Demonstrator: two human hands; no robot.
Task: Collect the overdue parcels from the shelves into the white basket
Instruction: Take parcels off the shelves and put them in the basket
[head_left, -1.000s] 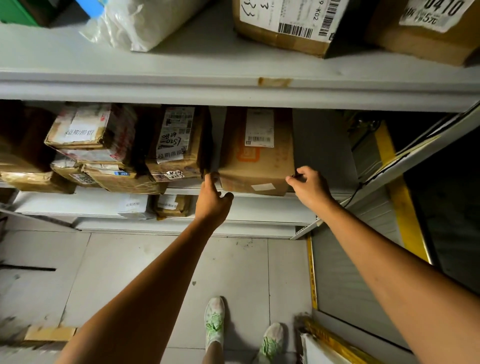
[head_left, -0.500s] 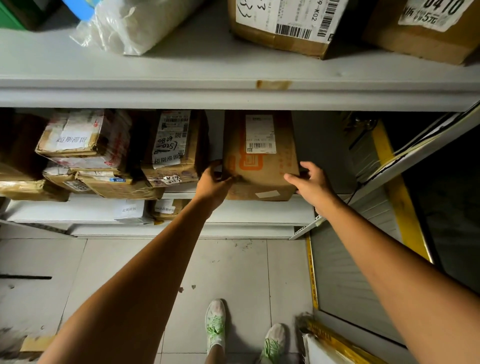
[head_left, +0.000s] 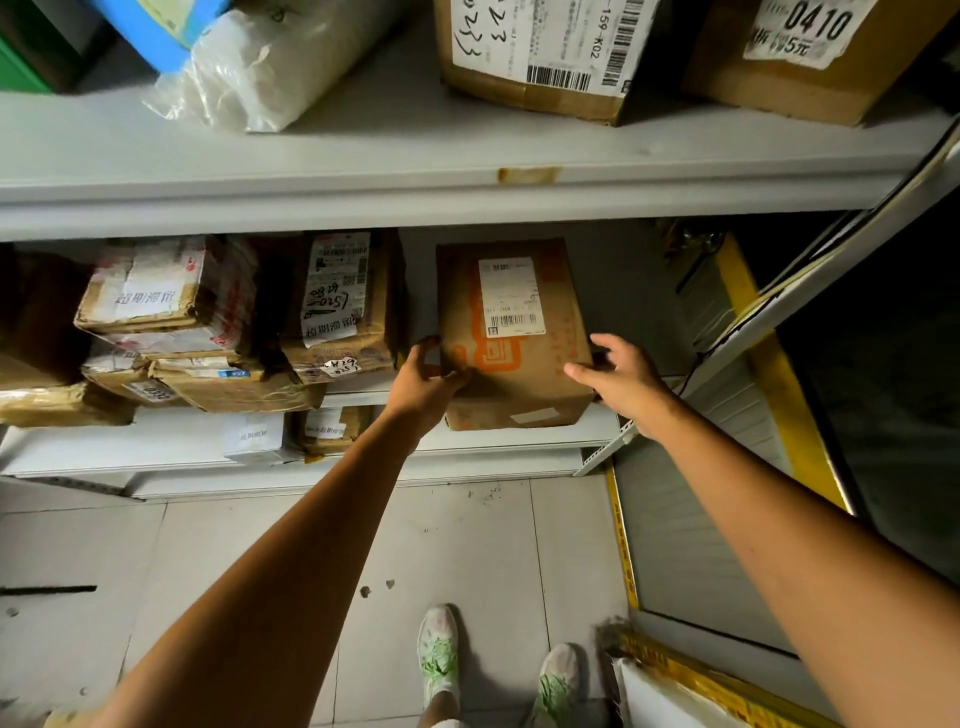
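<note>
A brown cardboard parcel (head_left: 514, 374) with orange print and a white barcode label lies at the right end of the middle shelf (head_left: 524, 441), its front overhanging the shelf edge. My left hand (head_left: 423, 374) grips its left edge, thumb on the top face. My right hand (head_left: 621, 379) holds its right side, thumb over the top and fingers down the side. A white object (head_left: 654, 699) shows at the bottom right edge, mostly cut off; I cannot tell whether it is the white basket.
Several taped parcels (head_left: 332, 306) are stacked left of the held one, with smaller ones (head_left: 257, 439) on the shelf below. The upper shelf (head_left: 363, 156) carries a white plastic bag (head_left: 270, 67) and two labelled boxes (head_left: 545, 52). A yellow-edged frame (head_left: 779, 379) stands to the right, with tiled floor below.
Both hands closed onto the parcel's sides. The parcel has come forward out of the shelf, showing more of its top face and label.
</note>
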